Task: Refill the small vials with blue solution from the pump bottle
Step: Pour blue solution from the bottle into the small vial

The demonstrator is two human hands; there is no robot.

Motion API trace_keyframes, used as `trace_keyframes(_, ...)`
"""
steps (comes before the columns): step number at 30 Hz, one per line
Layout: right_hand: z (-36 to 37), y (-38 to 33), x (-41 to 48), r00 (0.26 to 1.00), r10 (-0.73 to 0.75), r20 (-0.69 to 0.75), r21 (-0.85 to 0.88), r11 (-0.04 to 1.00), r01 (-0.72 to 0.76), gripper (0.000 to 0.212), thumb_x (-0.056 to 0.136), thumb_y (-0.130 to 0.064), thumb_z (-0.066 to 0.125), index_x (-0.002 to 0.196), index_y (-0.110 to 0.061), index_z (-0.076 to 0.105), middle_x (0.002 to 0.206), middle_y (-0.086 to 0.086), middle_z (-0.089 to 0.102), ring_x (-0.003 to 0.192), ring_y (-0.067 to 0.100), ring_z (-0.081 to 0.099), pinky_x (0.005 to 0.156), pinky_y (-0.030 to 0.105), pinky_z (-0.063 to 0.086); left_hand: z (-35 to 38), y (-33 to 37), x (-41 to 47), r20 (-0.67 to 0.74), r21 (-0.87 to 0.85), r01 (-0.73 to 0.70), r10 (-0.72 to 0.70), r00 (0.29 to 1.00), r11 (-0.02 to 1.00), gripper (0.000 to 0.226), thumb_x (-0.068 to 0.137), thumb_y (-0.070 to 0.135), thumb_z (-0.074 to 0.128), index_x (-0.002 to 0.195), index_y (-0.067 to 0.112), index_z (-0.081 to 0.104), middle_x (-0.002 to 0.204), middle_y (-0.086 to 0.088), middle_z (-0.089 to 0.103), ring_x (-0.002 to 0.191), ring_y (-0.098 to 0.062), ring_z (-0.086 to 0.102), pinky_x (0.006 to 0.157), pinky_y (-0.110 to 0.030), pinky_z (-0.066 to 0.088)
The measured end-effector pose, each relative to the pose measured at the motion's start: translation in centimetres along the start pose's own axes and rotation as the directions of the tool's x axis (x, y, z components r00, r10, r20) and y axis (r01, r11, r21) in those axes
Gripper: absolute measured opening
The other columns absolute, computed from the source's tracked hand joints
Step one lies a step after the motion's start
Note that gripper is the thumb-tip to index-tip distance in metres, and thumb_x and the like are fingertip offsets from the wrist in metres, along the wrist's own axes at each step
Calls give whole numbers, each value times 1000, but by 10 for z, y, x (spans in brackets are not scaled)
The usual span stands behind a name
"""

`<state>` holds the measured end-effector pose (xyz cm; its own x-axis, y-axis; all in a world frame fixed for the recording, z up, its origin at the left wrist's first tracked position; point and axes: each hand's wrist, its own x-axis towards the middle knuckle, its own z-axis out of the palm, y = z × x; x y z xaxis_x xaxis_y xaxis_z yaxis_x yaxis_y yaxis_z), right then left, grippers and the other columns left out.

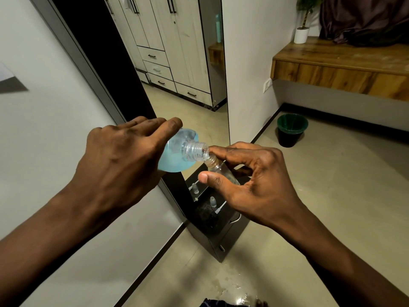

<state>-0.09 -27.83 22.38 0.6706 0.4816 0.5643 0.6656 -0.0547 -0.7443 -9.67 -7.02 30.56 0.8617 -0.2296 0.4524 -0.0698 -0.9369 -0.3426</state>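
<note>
My left hand [119, 156] grips a clear bottle [179, 151] of blue solution, tipped on its side with its pump top off and its threaded neck pointing right. The open neck touches the mouth of a small clear vial [219, 168], which my right hand [254, 180] holds tilted between thumb and fingers. The vial looks almost empty. Below the hands, two small capped vials [194, 188] [213, 201] stand on a black shelf [212, 220].
A tall mirror [177, 63] leans on the wall behind the shelf and reflects a wardrobe. A dark green bin [291, 129] stands on the floor at right, under a wooden ledge [340, 63] with a potted plant [302, 32]. Wet patches [230, 286] glisten on the floor.
</note>
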Motion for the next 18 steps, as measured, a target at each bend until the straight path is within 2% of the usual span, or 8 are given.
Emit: trace_keyframes(18,1,-3,-2,1000,2,0,6,1000,-2,40,84,-31,88,121,-18,79,94,-3,78,84,10,72,67,22,61,-2,0,-1,-23,20,-7,8,1000,1000,64,70,16,87,130,7,67,116,-17,75,95,-42,74,59,-51,61)
